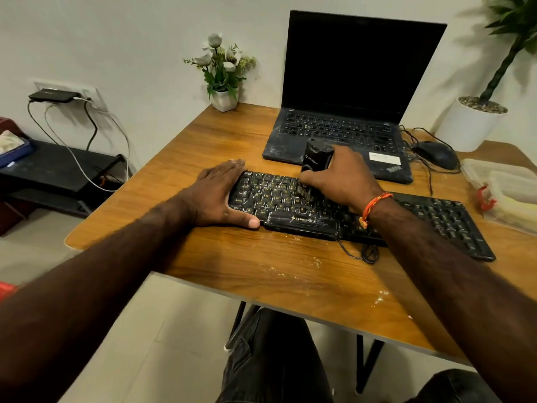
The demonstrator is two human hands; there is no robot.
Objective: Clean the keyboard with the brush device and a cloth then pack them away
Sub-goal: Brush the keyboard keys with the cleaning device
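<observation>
A black, dusty keyboard (279, 202) lies across the middle of the wooden table (220, 257). My left hand (220, 196) rests flat against its left end, fingers straight along the far edge and thumb along the near edge. My right hand (340, 178) grips a black brush device (315, 157) upright, its bristles (305, 194) down on the keys near the middle of the keyboard. No cloth shows plainly.
An open dusty laptop (343, 132) stands behind the keyboard. A mouse (436, 154) and a clear plastic box (505, 187) lie at the right. A flower pot (223, 97) sits at the back left, a large white planter (467, 123) at the far right. Crumbs dot the table's front.
</observation>
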